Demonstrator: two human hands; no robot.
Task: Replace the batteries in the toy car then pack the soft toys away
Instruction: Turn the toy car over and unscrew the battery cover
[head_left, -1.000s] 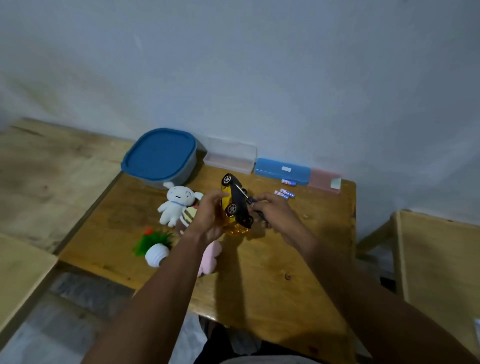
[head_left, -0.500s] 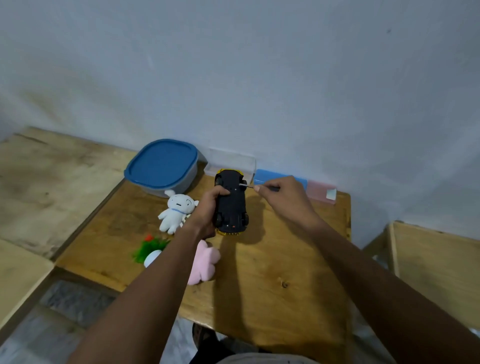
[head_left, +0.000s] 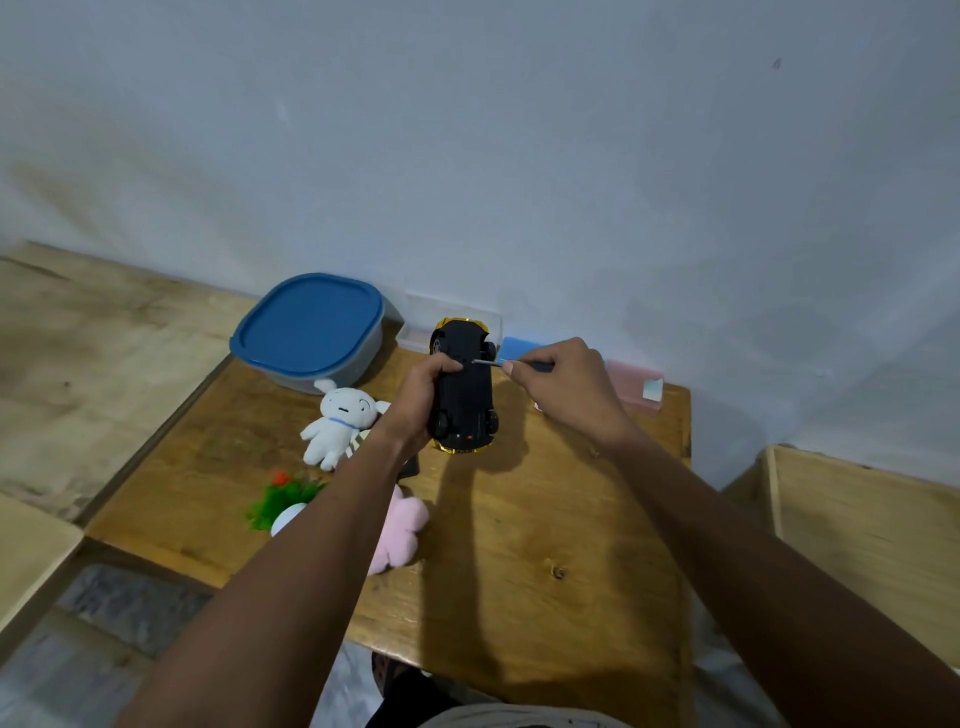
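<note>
My left hand (head_left: 418, 400) grips a yellow toy car (head_left: 465, 395) upside down above the wooden table (head_left: 519, 545), its black underside facing me. A thin screwdriver (head_left: 491, 362) is pinched in my right hand (head_left: 563, 384), its tip touching the car's underside near the far end. A white soft toy (head_left: 337, 423) lies left of my left wrist. A pink soft toy (head_left: 400, 530) shows partly under my left forearm. A striped toy peeks out beside the white one. The batteries are hidden behind my right hand.
A grey tub with a blue lid (head_left: 309, 330) stands at the table's back left. A clear box (head_left: 415, 325), a blue box (head_left: 519, 347) and a pink box (head_left: 636, 387) line the wall. A green plant toy (head_left: 283, 501) sits near the left edge. Wooden furniture flanks both sides.
The car was turned from its side to fully upside down and lifted toward the wall. My right hand brought the screwdriver tip onto its underside.
</note>
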